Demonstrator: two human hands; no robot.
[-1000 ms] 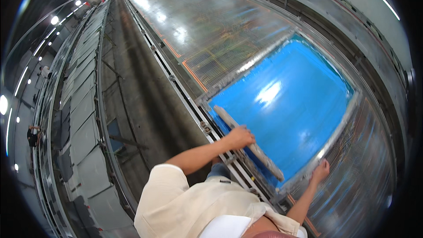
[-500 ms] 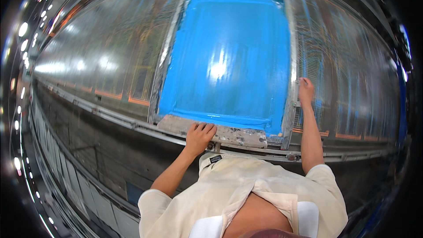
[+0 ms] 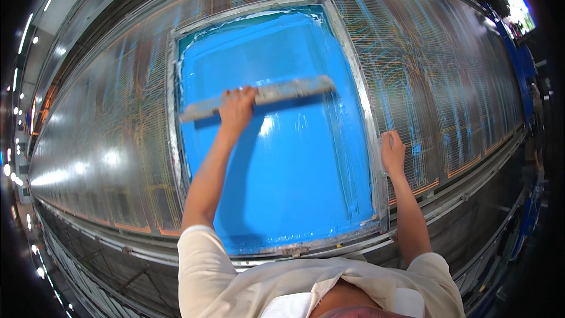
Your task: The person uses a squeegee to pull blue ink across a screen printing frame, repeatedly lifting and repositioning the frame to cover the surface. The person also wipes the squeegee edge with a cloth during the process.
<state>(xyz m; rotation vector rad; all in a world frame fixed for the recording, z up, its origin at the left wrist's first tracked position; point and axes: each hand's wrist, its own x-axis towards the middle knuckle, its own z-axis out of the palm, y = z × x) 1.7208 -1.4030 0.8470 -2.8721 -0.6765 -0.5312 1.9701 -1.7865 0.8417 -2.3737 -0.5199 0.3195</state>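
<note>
A large screen-printing frame (image 3: 364,99) lies before me, its mesh coated with wet blue ink (image 3: 288,171). Across the upper middle of the mesh, a long, stained squeegee (image 3: 297,89) sits slightly tilted, its right end farther from me. My left hand (image 3: 236,111) is closed over the squeegee left of its middle. Beside the frame's right bar, my right hand (image 3: 394,154) has curled fingers; whatever they hold, if anything, is hidden.
The frame rests on a long printing table (image 3: 432,70) with blue and yellow streaks and orange outlines. A metal rail (image 3: 453,201) runs along the table's near edge. Lamps glow at far left.
My left hand has carried the squeegee from the frame's near edge to the upper middle of the mesh. My right hand remains by the right bar, and the view has turned.
</note>
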